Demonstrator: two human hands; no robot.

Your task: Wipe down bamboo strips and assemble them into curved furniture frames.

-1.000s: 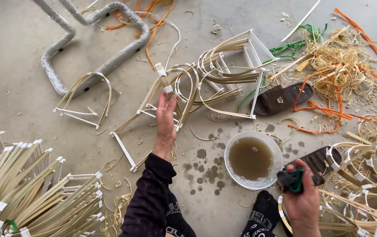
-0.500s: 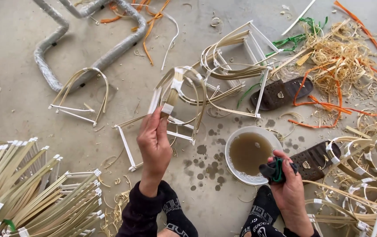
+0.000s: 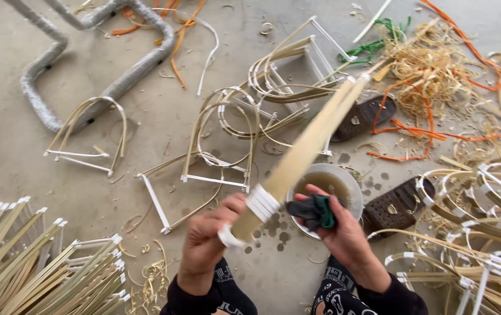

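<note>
A: What is hard to see?
B: The bamboo strip bundle [image 3: 303, 157] blurs; it hides part of the bowl [image 3: 352, 186].
A: And the hands?
B: Left hand [image 3: 206, 242] grips its taped lower end; right hand [image 3: 338, 227] clenches a dark cloth [image 3: 314, 211] beside it, above the floor

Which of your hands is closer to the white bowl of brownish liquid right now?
Right. The right hand, gripping a dark and green cloth, overlaps the bowl's near rim. The left hand holds the taped bamboo strip bundle off to the bowl's left.
</note>
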